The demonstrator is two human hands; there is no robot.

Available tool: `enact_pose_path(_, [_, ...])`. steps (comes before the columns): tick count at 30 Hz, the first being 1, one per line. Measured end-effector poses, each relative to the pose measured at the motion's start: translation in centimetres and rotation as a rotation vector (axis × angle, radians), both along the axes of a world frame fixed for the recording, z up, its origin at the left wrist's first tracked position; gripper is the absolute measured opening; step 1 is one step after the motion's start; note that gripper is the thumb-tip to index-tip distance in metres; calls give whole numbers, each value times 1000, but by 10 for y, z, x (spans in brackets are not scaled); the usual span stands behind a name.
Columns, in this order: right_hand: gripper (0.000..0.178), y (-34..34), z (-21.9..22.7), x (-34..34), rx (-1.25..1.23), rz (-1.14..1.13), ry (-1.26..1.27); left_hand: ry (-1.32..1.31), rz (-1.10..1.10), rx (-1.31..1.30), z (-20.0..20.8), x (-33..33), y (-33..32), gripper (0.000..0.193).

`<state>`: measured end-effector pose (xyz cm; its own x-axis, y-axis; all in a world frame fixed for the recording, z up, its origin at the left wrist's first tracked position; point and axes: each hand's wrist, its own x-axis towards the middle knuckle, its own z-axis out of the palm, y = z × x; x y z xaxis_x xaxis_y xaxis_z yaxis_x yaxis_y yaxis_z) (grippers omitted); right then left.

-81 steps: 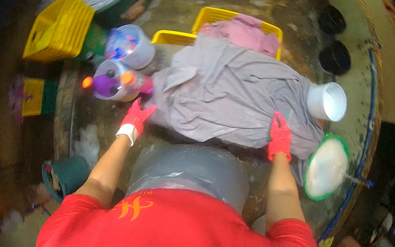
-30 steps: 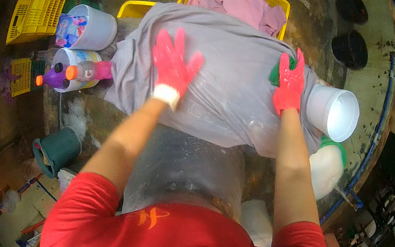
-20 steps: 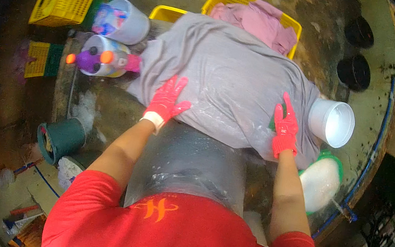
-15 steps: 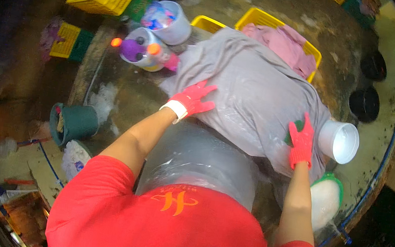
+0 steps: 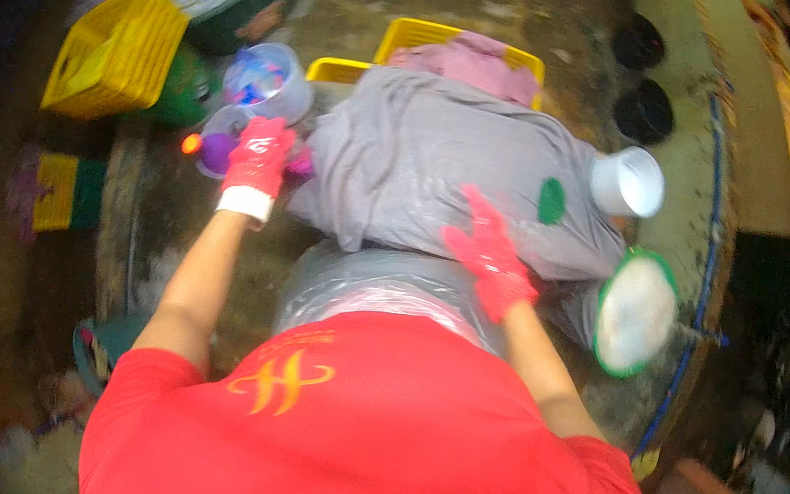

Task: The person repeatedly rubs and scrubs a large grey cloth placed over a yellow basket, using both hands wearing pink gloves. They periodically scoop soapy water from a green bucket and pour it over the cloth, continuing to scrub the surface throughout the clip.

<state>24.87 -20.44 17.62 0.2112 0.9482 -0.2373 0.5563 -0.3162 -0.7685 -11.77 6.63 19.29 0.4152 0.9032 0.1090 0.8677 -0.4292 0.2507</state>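
Note:
A wet grey cloth (image 5: 439, 147), shaped like a large garment, is spread flat in front of me. My right hand (image 5: 490, 255), in a red glove, rests at its near edge with fingers apart, holding nothing. A green oval scrub pad (image 5: 551, 200) lies on the cloth to the right of that hand. My left hand (image 5: 258, 167), also red-gloved with a white cuff, is over a small pail (image 5: 221, 121) that has a purple item (image 5: 217, 153) and an orange cap (image 5: 191, 144) by it. Its fingertips are blurred and bent away, so any hold is hidden.
Behind the cloth, a yellow crate (image 5: 413, 35) holds pink fabric (image 5: 481, 62). A white bucket (image 5: 629, 182) and a green-rimmed basin with white contents (image 5: 638, 312) stand right. Left are a translucent pail (image 5: 281, 85) and a yellow crate (image 5: 119, 52). Black pots (image 5: 644, 110) line the wall.
My left hand has moved off the cloth to the pail at its left. My right hand has let go of the green scrub pad and shifted left and nearer. The view has turned.

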Motion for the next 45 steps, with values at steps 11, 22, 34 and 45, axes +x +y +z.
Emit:
enact_pose_path(11, [119,100,-7,-131,392,119,75,-376,-405,-161,93,60,-21,36])
enact_pose_path(22, [47,14,-37,-56,-130,-530,1182,-519,-62,-592,28,41,-50,73])
enact_pose_path(34, [56,-4,-55,51,-170,-701,1310,-509,373,-713,-13,-87,-144,66])
enact_pose_path(45, [60,12,-66,6,-344,-462,1455,-532,428,-762,-2,-43,-175,65])
